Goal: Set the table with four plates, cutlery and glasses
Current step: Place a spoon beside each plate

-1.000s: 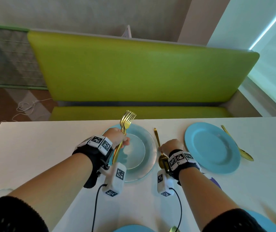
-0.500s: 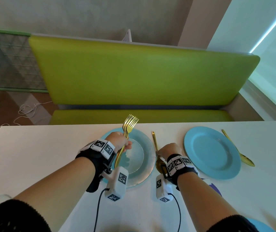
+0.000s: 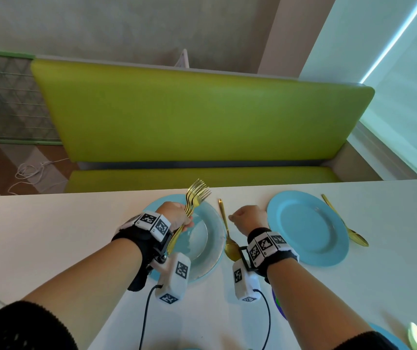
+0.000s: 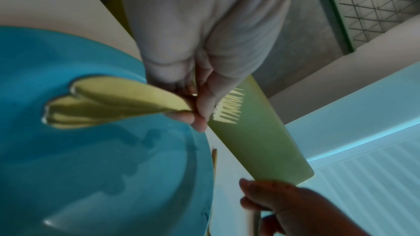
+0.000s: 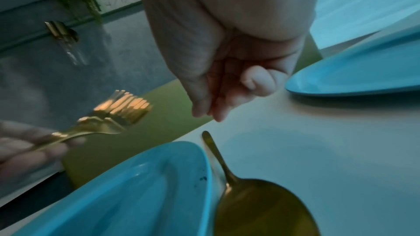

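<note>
Several gold metal forks (image 3: 197, 195), gripped by left hand (image 3: 174, 215) over round blue plate (image 3: 216, 231), handles near, tines pointing away. Right hand (image 3: 249, 215) empty, loosely curled, just right of them beyond gold spoon (image 3: 230, 248) on white surface (image 3: 50, 236).

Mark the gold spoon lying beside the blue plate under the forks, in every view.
Head: the gold spoon lies at centre, bowl towards the camera.
Left wrist: only a sliver of the gold spoon shows, lower centre, along the plate's edge.
Right wrist: the gold spoon fills the bottom centre, bowl large in the foreground.
Shared landmark: the blue plate, just left of the spoon in all three.
</note>
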